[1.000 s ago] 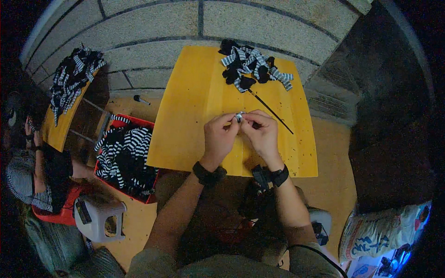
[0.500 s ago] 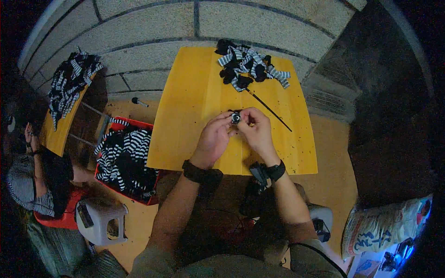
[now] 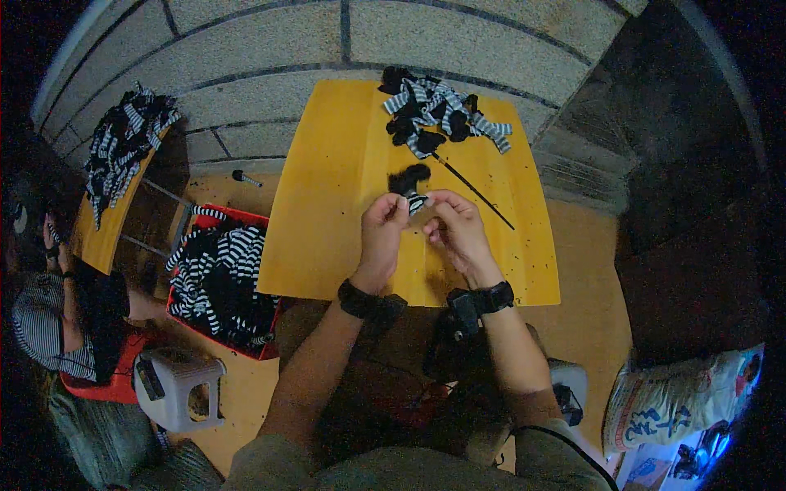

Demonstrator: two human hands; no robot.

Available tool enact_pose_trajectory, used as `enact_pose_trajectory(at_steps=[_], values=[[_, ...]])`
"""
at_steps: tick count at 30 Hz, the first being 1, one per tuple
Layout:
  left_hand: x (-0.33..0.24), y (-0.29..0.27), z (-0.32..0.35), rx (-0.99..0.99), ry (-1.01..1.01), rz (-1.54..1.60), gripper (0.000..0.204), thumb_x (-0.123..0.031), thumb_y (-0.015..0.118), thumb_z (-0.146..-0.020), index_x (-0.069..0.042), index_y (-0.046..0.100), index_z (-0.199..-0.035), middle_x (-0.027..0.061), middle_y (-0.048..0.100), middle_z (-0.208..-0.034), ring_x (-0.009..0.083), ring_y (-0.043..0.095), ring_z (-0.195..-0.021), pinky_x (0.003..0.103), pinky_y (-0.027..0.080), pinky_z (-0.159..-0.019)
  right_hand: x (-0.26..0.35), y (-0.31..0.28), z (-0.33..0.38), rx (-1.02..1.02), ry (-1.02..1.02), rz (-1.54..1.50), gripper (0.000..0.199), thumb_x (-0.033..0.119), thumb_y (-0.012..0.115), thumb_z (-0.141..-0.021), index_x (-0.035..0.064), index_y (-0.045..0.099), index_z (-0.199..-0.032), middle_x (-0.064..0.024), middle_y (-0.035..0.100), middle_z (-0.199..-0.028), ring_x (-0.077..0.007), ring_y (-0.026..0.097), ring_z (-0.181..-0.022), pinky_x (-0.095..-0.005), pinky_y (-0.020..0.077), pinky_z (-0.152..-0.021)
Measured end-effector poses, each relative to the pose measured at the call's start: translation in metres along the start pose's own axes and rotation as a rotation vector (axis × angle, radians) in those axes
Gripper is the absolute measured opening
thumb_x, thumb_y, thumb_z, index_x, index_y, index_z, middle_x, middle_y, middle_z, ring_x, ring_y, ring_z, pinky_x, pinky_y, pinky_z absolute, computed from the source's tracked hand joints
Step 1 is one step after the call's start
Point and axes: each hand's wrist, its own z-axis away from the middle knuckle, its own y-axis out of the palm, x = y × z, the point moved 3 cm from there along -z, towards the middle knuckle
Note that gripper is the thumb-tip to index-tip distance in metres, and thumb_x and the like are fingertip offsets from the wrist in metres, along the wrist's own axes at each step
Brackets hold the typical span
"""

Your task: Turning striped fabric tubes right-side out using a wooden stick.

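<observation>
Head view: both hands, left hand (image 3: pixel 383 225) & right hand (image 3: pixel 455 229), pinch a small striped fabric piece (image 3: pixel 412 196) over the yellow table (image 3: pixel 327 229). Vs 1 s ago, black fluff now pokes above the fingers, so the piece looks turned or opened up

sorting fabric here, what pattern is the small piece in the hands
Black and white stripes with a black end, on the small piece held by both hands; head view shows it.

We are drawing a small black-and-white striped fabric piece (image 3: pixel 412 190) up out of our fingers: a second ago only a tiny bit was peeking between our left hand (image 3: pixel 383 233) and right hand (image 3: pixel 457 231), and now its black end is fanning out above them.
</observation>
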Motion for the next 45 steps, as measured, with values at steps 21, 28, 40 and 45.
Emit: enact_pose_trajectory(at_steps=[21, 28, 40, 45], values=[[-0.012, -0.005, -0.001, -0.005, 0.083, 0.254, 0.016, -0.017, 0.050, -0.096, -0.003, 0.055, -0.090, -0.0020, 0.055, -0.082, 0.0063, 0.050, -0.074, 0.022, 0.041, -0.070, 0.000, 0.017, -0.002, 0.175, -0.152, 0.123, 0.029, -0.007, 0.058, -0.083, 0.0006, 0.055, -0.111, -0.0052, 0.064, -0.092, -0.0118, 0.062, -0.076, -0.0238, 0.0531, -0.068], [-0.008, -0.002, 0.002, -0.065, 0.229, -0.113, 0.014, -0.013, 0.050, -0.096, -0.003, 0.054, -0.087, -0.0028, 0.053, -0.080, 0.0048, 0.047, -0.074, 0.022, 0.041, -0.068, -0.008, 0.002, -0.007, 0.091, -0.206, 0.318, 0.024, -0.002, 0.058, -0.086, 0.0000, 0.061, -0.109, -0.0035, 0.062, -0.087, -0.0102, 0.059, -0.073, -0.0223, 0.0511, -0.063], [0.002, -0.004, -0.002, -0.025, 0.018, 0.104, 0.015, -0.013, 0.049, -0.096, -0.002, 0.054, -0.086, -0.0043, 0.049, -0.077, 0.0049, 0.044, -0.071, 0.022, 0.038, -0.065, 0.009, 0.000, 0.001, 0.406, -0.334, 0.519, 0.009, 0.002, 0.063, -0.083, -0.0008, 0.063, -0.092, -0.0010, 0.052, -0.103, -0.0129, 0.051, -0.089, -0.0242, 0.0387, -0.082], [-0.006, 0.003, -0.003, 0.098, -0.001, 0.250, 0.015, -0.014, 0.047, -0.097, -0.003, 0.053, -0.090, -0.0044, 0.048, -0.081, 0.0046, 0.044, -0.075, 0.021, 0.037, -0.070, 0.020, 0.006, 0.008, -0.059, -0.490, 0.792, 0.010, 0.003, 0.064, -0.081, -0.0025, 0.065, -0.089, -0.0050, 0.061, -0.089, -0.0131, 0.057, -0.078, -0.0257, 0.0464, -0.067]])
